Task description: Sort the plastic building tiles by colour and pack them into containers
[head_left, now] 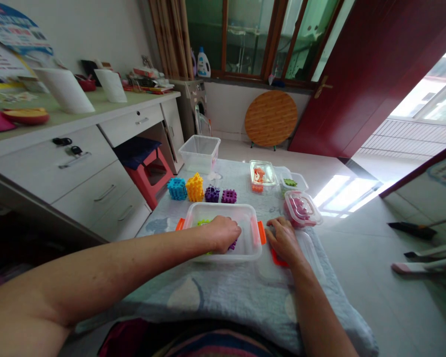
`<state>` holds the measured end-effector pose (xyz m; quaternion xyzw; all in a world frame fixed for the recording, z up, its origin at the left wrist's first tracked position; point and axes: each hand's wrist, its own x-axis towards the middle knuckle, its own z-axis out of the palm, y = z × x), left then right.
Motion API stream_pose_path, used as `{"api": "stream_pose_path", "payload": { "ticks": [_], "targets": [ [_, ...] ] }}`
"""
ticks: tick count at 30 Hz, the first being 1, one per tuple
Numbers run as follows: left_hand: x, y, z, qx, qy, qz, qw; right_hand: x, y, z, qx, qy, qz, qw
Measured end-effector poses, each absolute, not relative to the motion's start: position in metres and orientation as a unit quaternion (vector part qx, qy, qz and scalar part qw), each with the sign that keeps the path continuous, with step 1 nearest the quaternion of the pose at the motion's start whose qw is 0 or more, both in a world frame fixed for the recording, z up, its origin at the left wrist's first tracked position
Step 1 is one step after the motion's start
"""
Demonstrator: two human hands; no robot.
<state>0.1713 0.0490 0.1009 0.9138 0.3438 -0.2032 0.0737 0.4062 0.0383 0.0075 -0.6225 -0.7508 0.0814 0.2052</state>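
My left hand (223,235) reaches into a clear plastic box (247,253) with orange side clips, its fingers curled round a purple block (233,244) that shows just below them. Green pieces (203,222) lie in the same box, partly behind that hand. My right hand (282,238) rests with fingers spread on a clear lid (308,258) with an orange clip, right of the box. Behind the box stand a blue block (177,189), a yellow block (195,187), a dark purple block (211,194) and a magenta block (229,196) in a row.
Small clear containers hold orange pieces (259,174), green pieces (290,182) and pink pieces (302,208) at the right. A large clear bin (199,151) stands at the far left edge of the cloth-covered table (156,270). A red stool (148,173) is beyond, left.
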Motion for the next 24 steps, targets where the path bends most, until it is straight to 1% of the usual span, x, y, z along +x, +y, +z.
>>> {"api": "stream_pose_path", "payload": {
  "ticks": [4, 7, 10, 17, 24],
  "targets": [
    [0.172, 0.048, 0.100, 0.916, 0.339, -0.200, 0.080, 0.407, 0.039, 0.008, -0.619, -0.755, 0.075, 0.203],
    [0.169, 0.051, 0.105, 0.910, 0.337, -0.224, 0.089, 0.406, 0.039, 0.009, -0.623, -0.754, 0.074, 0.197],
    [0.166, 0.059, 0.111, 0.905, 0.328, -0.248, 0.112, 0.406, 0.039, 0.009, -0.624, -0.753, 0.077, 0.192],
    [0.166, 0.066, 0.113, 0.902, 0.302, -0.257, 0.172, 0.407, 0.041, 0.006, -0.621, -0.755, 0.069, 0.198],
    [0.167, 0.057, 0.120, 0.888, 0.325, -0.282, 0.160, 0.407, 0.041, 0.005, -0.617, -0.758, 0.071, 0.201]
  ]
}}
